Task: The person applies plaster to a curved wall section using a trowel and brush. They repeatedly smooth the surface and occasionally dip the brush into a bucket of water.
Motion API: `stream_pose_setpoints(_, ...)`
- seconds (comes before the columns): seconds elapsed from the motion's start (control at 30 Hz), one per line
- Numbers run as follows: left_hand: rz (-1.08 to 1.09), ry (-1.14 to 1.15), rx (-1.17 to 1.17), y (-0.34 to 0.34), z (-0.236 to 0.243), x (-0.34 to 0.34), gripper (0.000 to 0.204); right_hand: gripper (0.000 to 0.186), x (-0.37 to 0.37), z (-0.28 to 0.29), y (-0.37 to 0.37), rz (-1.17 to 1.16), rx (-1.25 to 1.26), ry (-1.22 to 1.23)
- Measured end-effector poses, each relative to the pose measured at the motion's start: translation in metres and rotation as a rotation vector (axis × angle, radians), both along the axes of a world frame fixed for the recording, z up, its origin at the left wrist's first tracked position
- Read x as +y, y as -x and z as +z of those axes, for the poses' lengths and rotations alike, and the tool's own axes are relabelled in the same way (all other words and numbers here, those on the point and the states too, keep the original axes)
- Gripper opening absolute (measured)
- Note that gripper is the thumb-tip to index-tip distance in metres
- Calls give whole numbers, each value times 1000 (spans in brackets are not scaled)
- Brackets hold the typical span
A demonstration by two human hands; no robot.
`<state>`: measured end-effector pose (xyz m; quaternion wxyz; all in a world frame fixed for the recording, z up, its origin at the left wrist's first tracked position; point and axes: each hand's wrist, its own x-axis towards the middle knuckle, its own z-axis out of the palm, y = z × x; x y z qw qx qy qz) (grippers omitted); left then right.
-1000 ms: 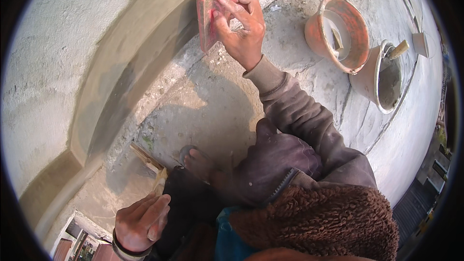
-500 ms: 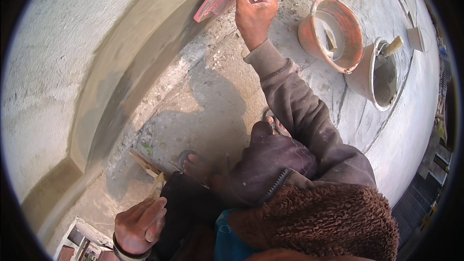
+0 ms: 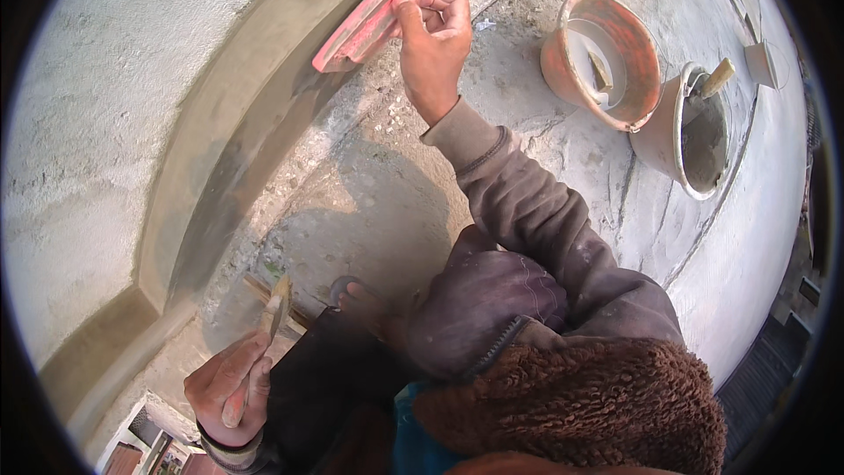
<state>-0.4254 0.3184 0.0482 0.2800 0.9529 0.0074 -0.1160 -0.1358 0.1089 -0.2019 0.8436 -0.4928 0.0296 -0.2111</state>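
My right hand (image 3: 435,48) is closed round the grip of a pinkish-red plastering float (image 3: 374,13). The float lies along the damp grey-brown plaster band (image 3: 264,119) at the foot of the white wall; whether it presses on it I cannot tell. At lower left, my left hand (image 3: 230,384) is wrapped round the orange handle of a brush (image 3: 278,303). Its pale bristles point up and away from me, well apart from the plaster.
An orange bucket (image 3: 646,66) with cloudy liquid and a small block stands at right. Beside it, a pale bucket (image 3: 658,136) holds grey mortar and a wooden-handled tool (image 3: 716,79). A small pale container (image 3: 763,66) is further right. Rough rubble edges the floor (image 3: 369,211); wood strips lie near my foot.
My right hand has brought the float leftward and nearer to me along the plaster band. My left hand has shifted slightly left, and the brush in it now shows more fully, tipped upward.
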Motion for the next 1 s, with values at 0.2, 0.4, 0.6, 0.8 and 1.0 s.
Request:
stream_pose_setpoints(0.2, 191, 144, -280, 13, -17, 7, 22, 33, 39, -22, 40, 31, -73, 584)
stream_pose_setpoints(0.4, 3, 336, -425, -19, -53, 3, 29, 37, 22, -23, 133, 782, -18, -81)
stream_pose_setpoints(0.6, -302, 330, -266, -42, -45, -20, 28, 36, -13, 31, 103, 722, 58, -359)
stream_pose_setpoints(0.8, -280, 232, -252, -35, -28, -21, 30, 31, -33, 38, -16, 169, 126, -242)
stream_pose_setpoints(1.0, -269, 233, -251, -31, -21, -14, 33, 40, 46, -4, 21, 179, 64, 188)
